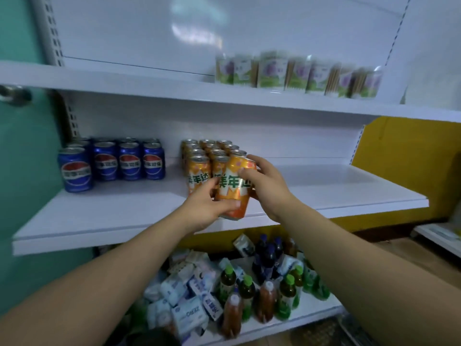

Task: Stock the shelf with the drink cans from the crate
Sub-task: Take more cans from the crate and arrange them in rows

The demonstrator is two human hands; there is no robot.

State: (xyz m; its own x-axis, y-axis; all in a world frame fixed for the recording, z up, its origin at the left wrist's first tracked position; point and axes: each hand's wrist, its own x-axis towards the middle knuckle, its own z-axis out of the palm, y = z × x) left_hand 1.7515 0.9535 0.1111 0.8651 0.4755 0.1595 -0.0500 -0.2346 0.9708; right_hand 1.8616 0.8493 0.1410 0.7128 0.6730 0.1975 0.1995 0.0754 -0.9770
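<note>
An orange drink can (234,188) is tilted just above the white middle shelf (124,216), in front of a block of several orange cans (207,156). My left hand (209,208) grips its lower part from the left, thumb across the front. My right hand (264,183) curls around its upper right side. Several blue cola cans (112,163) stand in rows at the shelf's left. No crate is in view.
The upper shelf (149,88) carries several green-and-purple packets (296,74) at the right. The bottom shelf (311,310) holds bottles with green caps (249,293), dark bottles and wrapped tissue packs (184,290). A teal wall is at the left, a yellow panel (411,151) at the right.
</note>
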